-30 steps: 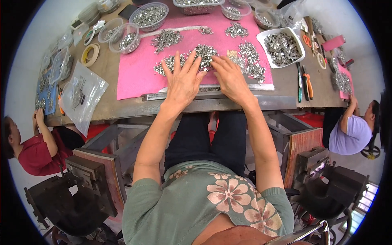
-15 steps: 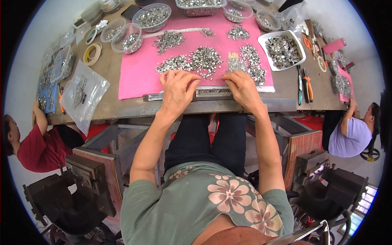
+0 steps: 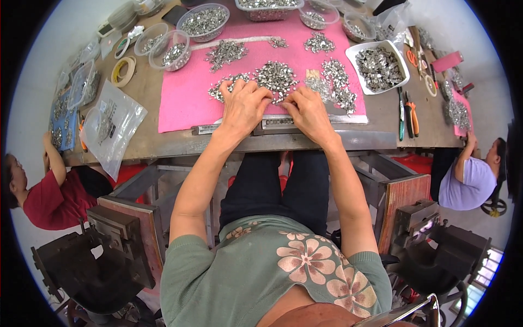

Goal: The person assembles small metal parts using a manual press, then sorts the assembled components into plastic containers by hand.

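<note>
My left hand (image 3: 243,109) and my right hand (image 3: 308,113) are close together over the near side of a pink mat (image 3: 185,103). The fingers of both are bent into a pinch; whatever lies between the fingertips is too small to tell. Just beyond them is a heap of small shiny metal pieces (image 3: 275,75). A second pile, partly behind my left hand, lies to its left. A slotted metal bar (image 3: 277,123) runs along the bench edge below my hands, partly covered by them. Past my right hand lie thin wooden sticks (image 3: 312,74) beside more silvery pieces (image 3: 340,82).
A white tray of metal pieces (image 3: 403,68) stands at right, near orange-handled pliers (image 3: 414,121). Clear tubs (image 3: 202,38) line the back. At left lie a tape roll (image 3: 123,71) and a plastic bag (image 3: 117,120). Co-workers (image 3: 52,199) sit at both sides.
Both hands have moved slightly away from me, off the bar toward the heap. They have come closer together, my right hand shifting left and my left hand a little right.
</note>
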Demonstrator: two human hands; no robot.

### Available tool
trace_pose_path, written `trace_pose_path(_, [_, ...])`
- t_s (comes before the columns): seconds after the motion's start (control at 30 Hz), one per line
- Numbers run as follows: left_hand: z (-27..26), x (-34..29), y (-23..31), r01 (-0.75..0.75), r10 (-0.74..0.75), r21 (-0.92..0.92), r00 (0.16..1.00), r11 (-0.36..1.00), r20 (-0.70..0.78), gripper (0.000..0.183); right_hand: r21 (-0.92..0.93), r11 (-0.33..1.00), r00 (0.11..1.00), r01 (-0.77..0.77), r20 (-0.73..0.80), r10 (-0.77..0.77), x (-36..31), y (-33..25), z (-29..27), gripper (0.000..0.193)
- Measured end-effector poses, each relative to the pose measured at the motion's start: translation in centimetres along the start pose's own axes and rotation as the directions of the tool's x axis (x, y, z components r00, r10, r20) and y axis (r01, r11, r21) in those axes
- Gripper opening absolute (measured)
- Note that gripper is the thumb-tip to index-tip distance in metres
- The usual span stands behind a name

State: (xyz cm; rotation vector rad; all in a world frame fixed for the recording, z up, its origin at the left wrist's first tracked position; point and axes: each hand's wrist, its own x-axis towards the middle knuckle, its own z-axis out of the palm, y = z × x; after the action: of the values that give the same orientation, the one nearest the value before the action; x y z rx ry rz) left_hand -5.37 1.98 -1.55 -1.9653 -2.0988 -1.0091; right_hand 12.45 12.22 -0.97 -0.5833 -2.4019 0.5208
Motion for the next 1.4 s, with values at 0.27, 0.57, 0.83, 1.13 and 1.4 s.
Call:
trace_pose_path(0.27, [0.1,0.4,0.3,-0.079,0.077,0.064,0.996,0.995,0.033,0.009,0.01,0.996,0.995,-0.085,0.062,0.084,-0.9,0.7,-0.5,0.01])
trace_pose_path(0.57, [-0.1,0.3,0.3,-0.127,0.127,0.006,0.991,0.992,0.032,0.008,0.139,0.981,0.989,-0.136,0.071,0.127,-1.8,0.4,-3.2,0.007])
trace_pose_path(0.83, [0.2,-0.9,4.8,-0.126,0.13,-0.164,0.991,0.978,0.013,0.01,0.129,0.99,0.998,-0.062,0.027,0.059,-3.9,-0.2,-3.8,0.005])
trace_pose_path(1.13, [1.7,-2.1,5.4,-0.132,0.128,-0.168,0.991,0.977,-0.038,0.012,0.136,0.989,0.997,-0.056,-0.051,0.064,-1.3,1.5,-2.3,0.008])
trace_pose_path(1.4, [1.8,-2.0,5.6,-0.133,0.126,-0.177,0.991,0.975,-0.053,0.015,-0.151,0.988,0.99,-0.042,-0.143,0.021,1.6,2.6,0.1,0.008])
